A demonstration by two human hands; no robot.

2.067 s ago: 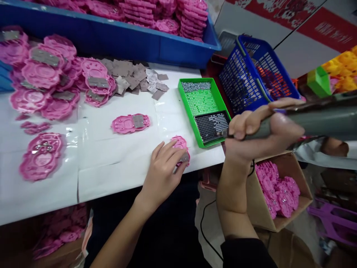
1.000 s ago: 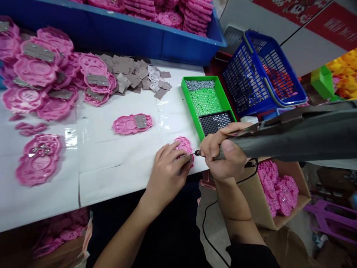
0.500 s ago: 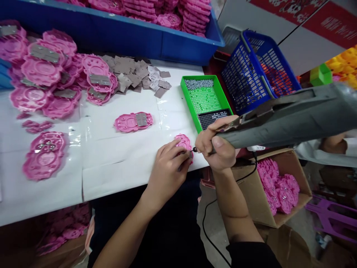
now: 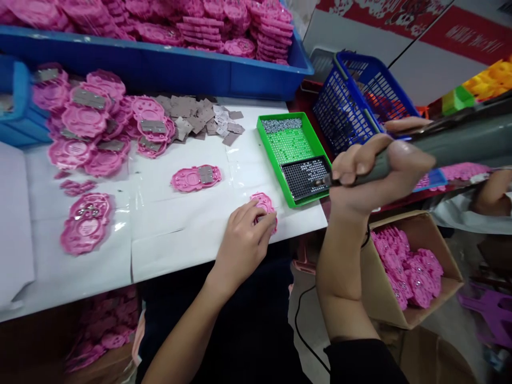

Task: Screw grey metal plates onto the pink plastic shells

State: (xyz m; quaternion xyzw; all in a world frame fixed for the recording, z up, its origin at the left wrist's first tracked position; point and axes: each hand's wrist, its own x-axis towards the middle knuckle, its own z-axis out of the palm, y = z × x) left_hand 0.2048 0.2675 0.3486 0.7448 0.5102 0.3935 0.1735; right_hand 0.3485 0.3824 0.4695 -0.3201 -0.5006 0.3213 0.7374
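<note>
My left hand [image 4: 242, 240] curls over a pink plastic part [image 4: 263, 200] near the table's front edge, its fingers and thumb pinned on the part and covering most of it. Wrapped round a grey electric screwdriver [image 4: 452, 140], my right hand [image 4: 370, 173] is at the right side of a green tray [image 4: 273, 173]. The screwdriver's bit reaches over a black perforated screw plate [image 4: 296, 184] inside that tray; whether it touches a screw is too small to tell. Another pink part with a metal plate [image 4: 196, 178] lies to the left of my left hand.
Pink parts [image 4: 86, 120] are piled at the left, beside loose grey metal plates [image 4: 192, 113]. A blue bin [image 4: 168, 69] spans the back. A blue basket [image 4: 340, 114] stands beyond the tray, and a cardboard box [image 4: 434, 306] of pink parts sits below right.
My right hand has lifted the screwdriver off the pink part and carried it up and right to the screw plate. My left hand stays on the part. The view has shifted slightly.
</note>
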